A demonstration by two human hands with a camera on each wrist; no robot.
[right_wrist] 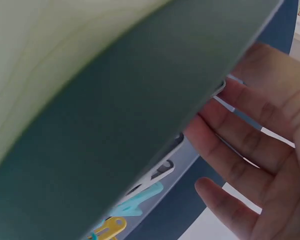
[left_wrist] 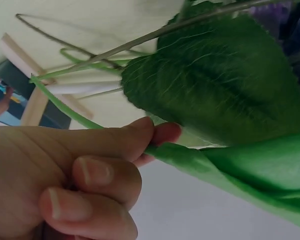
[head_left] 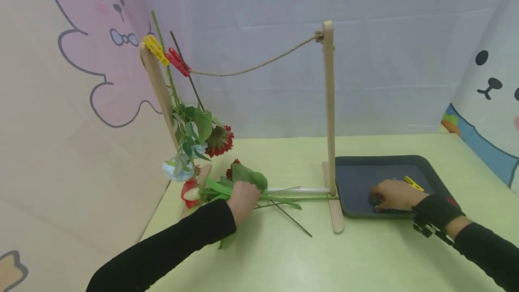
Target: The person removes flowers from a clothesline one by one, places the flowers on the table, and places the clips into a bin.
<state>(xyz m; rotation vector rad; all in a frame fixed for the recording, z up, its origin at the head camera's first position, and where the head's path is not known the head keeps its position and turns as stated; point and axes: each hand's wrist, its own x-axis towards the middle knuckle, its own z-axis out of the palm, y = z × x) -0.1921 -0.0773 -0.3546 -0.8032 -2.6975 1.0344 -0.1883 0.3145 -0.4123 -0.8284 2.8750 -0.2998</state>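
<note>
Now the left hand (head_left: 242, 199) grips a green flower stem (left_wrist: 200, 162) on the table (head_left: 365, 256), while the right hand (head_left: 391, 195), fingers loose, reaches among clips in the dark tray (head_left: 434, 170). Next, I judge, it needs a clip pinched.

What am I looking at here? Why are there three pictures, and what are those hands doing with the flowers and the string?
These are a person's two hands, filmed by three cameras at once. The big picture comes from a camera on the person's head, looking down at a green table. The other two come from cameras on each wrist, so they look very close up.

On the table stands a wooden frame with a rope strung across it. A yellow clip and a red clip pin two flowers upside down on it.

The left hand grips a flower stem with big green leaves, from a bunch lying on the table. The right hand reaches into a dark tray that holds more clips, its fingers relaxed and holding nothing.
</note>
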